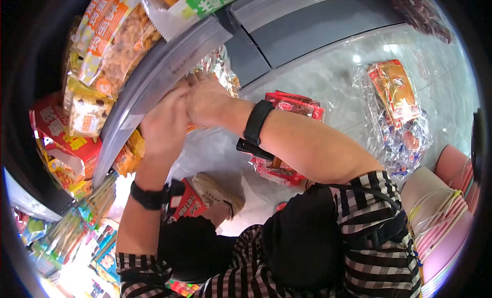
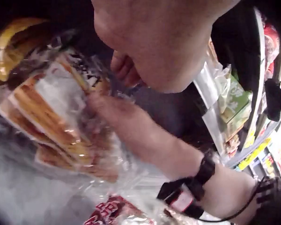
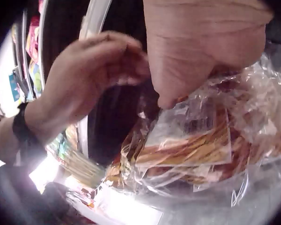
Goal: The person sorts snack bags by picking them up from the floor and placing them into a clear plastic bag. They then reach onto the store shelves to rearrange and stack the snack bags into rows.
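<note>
In the head view my left hand [image 1: 166, 121] and right hand [image 1: 207, 100] are close together under the lip of a grey shelf [image 1: 169, 62]. My right hand [image 2: 117, 115] holds a clear plastic bag of snack packets [image 2: 61, 117], which have brownish-orange strips inside; its fingertips are partly hidden by the wrap. Seen from the right wrist, the thumb points down at the edge of this bag [image 3: 192, 140], where a white label with a barcode shows. Beside it, my left hand [image 3: 91, 70] has bent fingers pointing toward the right hand; what lies inside them is hidden.
Bagged snacks [image 1: 118, 47] fill the shelf above the hands. On the grey tiled floor lie red packets [image 1: 294, 104] and wrapped orange packets [image 1: 394, 93]. Stacked pink and white buckets [image 1: 435, 206] stand at the right. A shoe [image 1: 218, 193] is below, near a red box [image 1: 189, 203].
</note>
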The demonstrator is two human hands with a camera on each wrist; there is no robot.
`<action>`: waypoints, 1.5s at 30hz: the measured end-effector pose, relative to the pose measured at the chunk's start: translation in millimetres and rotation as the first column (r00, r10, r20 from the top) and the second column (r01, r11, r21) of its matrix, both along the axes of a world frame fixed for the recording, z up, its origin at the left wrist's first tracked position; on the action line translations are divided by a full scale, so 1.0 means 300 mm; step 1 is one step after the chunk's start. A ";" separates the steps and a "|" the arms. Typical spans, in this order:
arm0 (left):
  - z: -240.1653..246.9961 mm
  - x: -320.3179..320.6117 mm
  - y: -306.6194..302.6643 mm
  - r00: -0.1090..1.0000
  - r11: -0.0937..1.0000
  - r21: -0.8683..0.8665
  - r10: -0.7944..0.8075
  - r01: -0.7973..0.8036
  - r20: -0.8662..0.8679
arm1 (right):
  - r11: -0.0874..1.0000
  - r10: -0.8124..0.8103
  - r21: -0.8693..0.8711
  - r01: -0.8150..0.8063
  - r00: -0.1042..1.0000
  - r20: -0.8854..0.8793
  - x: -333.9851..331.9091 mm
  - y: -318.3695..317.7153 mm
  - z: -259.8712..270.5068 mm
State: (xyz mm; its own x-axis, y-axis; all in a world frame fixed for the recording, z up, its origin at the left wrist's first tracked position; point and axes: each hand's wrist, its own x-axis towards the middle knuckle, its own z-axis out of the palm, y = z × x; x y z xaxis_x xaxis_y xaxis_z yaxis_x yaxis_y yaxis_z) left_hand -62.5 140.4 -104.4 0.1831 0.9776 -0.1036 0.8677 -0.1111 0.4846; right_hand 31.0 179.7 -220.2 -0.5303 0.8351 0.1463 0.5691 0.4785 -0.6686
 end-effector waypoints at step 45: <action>-0.346 -0.226 0.211 0.878 0.985 0.007 0.155 -0.170 -0.454 | 0.777 -0.275 -0.596 0.203 0.961 -0.030 0.918 -0.317 -0.031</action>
